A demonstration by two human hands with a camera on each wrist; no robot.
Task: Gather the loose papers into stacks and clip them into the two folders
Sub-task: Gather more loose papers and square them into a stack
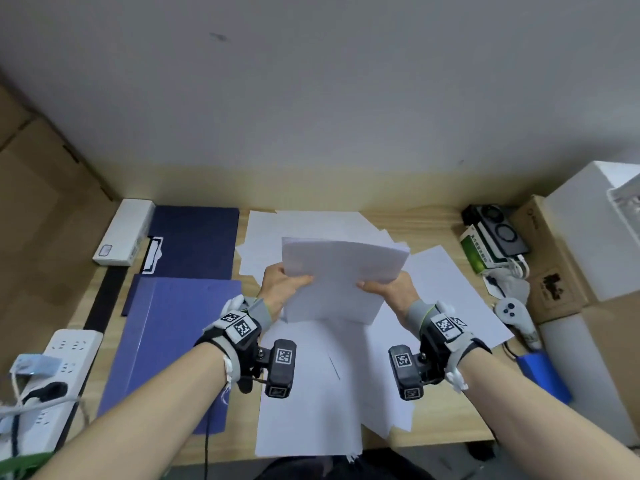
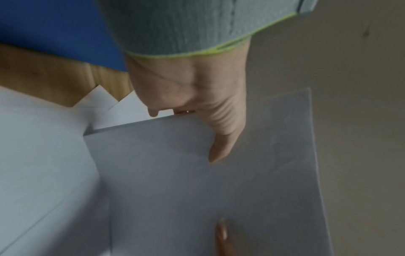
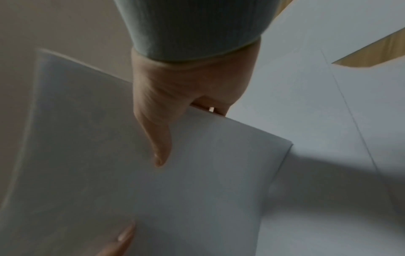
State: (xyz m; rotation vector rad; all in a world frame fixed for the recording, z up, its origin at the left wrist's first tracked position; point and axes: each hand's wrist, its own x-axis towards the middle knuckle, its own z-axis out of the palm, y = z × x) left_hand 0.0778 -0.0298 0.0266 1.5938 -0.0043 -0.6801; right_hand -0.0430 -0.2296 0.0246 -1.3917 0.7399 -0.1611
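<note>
White power strip (image 1: pixel 65 355) left; game controller (image 1: pixel 512 315), cardboard boxes (image 1: pixel 550 258) right on wooden desk (image 1: pixel 446 427).

white papers (image 1: pixel 341 278), blue folders (image 1: pixel 173 341), light wooden desk (image 1: pixel 446 424).

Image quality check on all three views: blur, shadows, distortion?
Head view: wide-angle bowing at the desk edges, evenly lit, paper stack sharp. Left wrist view: dim and soft, left hand above the stack. Right wrist view: dim, dark shadow across the loose sheets.
</note>
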